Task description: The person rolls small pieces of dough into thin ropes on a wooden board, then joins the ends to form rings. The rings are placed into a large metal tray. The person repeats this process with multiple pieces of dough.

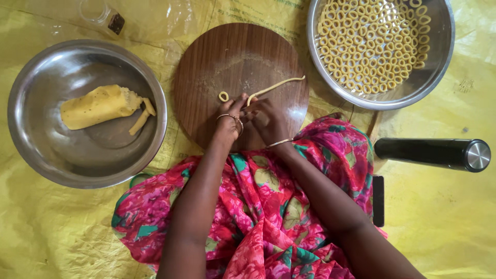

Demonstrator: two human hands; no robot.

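A round wooden board [227, 57] lies in front of me on a yellow sheet. On it my left hand [231, 116] and my right hand [264, 118] meet, both pinching the near end of a thin rope of yellow dough [279, 85] that runs up and to the right. One small finished dough ring [223, 96] lies on the board just left of my left hand's fingers. Both wrists wear thin metal bangles.
A steel bowl [41, 139] at the left holds a lump of yellow dough [98, 107] and short dough pieces. A steel bowl [439, 57] at top right holds several dough rings [372, 44]. A black cylinder with a metal cap [434, 153] lies at right. A small jar [103, 15] stands at top left.
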